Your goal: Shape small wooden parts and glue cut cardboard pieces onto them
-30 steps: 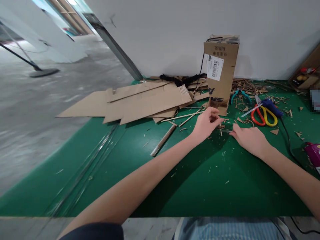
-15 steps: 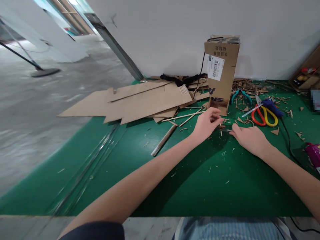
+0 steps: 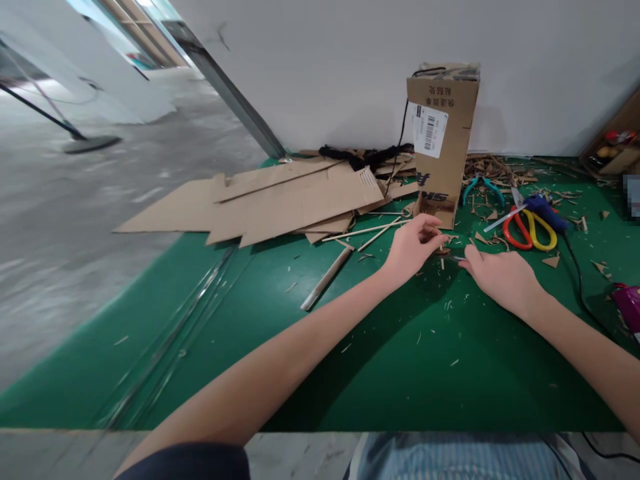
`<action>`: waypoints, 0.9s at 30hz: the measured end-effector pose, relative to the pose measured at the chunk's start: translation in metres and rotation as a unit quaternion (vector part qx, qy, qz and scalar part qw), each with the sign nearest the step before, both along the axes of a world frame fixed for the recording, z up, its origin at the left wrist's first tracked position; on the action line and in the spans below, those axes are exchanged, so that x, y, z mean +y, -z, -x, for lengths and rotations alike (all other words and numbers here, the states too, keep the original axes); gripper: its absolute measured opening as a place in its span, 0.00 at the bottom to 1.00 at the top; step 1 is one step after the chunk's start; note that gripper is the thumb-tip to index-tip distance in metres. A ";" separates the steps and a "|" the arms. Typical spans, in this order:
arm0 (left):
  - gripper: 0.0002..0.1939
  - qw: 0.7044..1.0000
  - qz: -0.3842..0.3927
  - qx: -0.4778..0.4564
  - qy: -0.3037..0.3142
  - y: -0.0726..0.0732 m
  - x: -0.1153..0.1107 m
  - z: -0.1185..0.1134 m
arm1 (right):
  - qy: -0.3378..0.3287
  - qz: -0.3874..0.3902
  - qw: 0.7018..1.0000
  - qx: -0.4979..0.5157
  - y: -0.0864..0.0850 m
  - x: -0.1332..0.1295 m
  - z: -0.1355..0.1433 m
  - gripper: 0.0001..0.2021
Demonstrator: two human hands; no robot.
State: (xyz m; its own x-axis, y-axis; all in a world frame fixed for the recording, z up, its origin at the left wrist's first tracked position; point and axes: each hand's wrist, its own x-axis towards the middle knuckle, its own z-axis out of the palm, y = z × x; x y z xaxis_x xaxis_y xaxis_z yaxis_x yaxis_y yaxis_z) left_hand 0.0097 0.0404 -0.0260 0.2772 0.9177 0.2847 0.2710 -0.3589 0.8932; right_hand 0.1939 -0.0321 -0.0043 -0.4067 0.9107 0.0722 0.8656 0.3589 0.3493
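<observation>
**Two bare hands at a green worktable, a small pale piece at the left fingertips.**

The green table [image 3: 430, 373] carries, from largest item to smallest, the following. Flat cardboard sheets [image 3: 300, 203] lie overlapped on its left far side. A tall cardboard box [image 3: 445, 147] with a white barcode label stands upright beyond the hands. The left hand [image 3: 413, 247], in front of the box, has its thumb and forefinger pinched together on the small pale piece [image 3: 442, 264]. The right hand [image 3: 503, 277], palm down, has its thumb and fingers closed on a thin grey tool [image 3: 459, 259]. Scissors [image 3: 520, 246] with one red and one yellow handle lie beyond the right hand, next to a blue glue gun [image 3: 547, 212]; teal pliers [image 3: 495, 190] rest right of the box. A narrow tube [image 3: 327, 279] and slender sticks [image 3: 365, 231] lie left of the left hand. The thin grey tool projects leftward from the right fingertips; whether its tip touches the piece cannot be told. Smallest, the pale piece sits between the hands, its near end protruding below the left fingertips; the grasped end is partly hidden.
</observation>
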 end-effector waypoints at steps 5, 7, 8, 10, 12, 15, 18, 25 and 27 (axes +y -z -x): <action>0.10 1.000 0.002 -0.009 0.010 -0.003 -0.004 -0.001 | -0.004 0.036 0.999 -0.006 -0.001 -0.003 -0.001 0.21; 0.09 1.000 0.000 -0.006 0.013 -0.004 -0.004 -0.001 | -0.007 0.055 0.998 -0.002 0.000 -0.005 -0.002 0.20; 0.09 1.000 0.001 -0.006 0.012 -0.004 -0.004 0.000 | -0.010 0.062 0.998 -0.001 0.000 -0.007 -0.002 0.20; 0.09 1.000 0.002 -0.007 0.006 -0.004 -0.004 0.001 | -0.013 0.064 0.998 -0.004 0.001 -0.008 -0.002 0.20; 0.10 1.000 0.002 -0.008 0.001 -0.004 -0.003 0.001 | -0.012 0.056 0.998 -0.006 0.003 -0.009 -0.003 0.21; 0.10 1.000 0.003 -0.006 0.002 -0.003 -0.002 0.001 | -0.010 0.031 0.999 -0.002 0.005 -0.007 -0.004 0.22; 0.11 1.000 0.003 0.001 0.006 -0.002 -0.001 0.001 | -0.010 0.002 1.000 0.020 0.007 -0.005 -0.006 0.23; 0.10 1.000 -0.007 -0.006 0.006 0.000 -0.001 0.000 | 0.010 0.026 0.999 0.017 0.006 -0.004 -0.001 0.21; 0.09 1.000 -0.003 -0.008 0.002 -0.001 -0.002 0.000 | 0.002 0.061 0.998 0.015 0.005 -0.006 0.003 0.17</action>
State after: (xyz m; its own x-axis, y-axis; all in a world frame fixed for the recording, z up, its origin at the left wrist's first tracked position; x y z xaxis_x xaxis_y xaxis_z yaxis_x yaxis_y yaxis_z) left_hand 0.0101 0.0387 -0.0248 0.2767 0.9147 0.2946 0.2548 -0.3654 0.8953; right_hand 0.1911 -0.0386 -0.0089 -0.4027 0.9149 -0.0269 0.8761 0.3938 0.2782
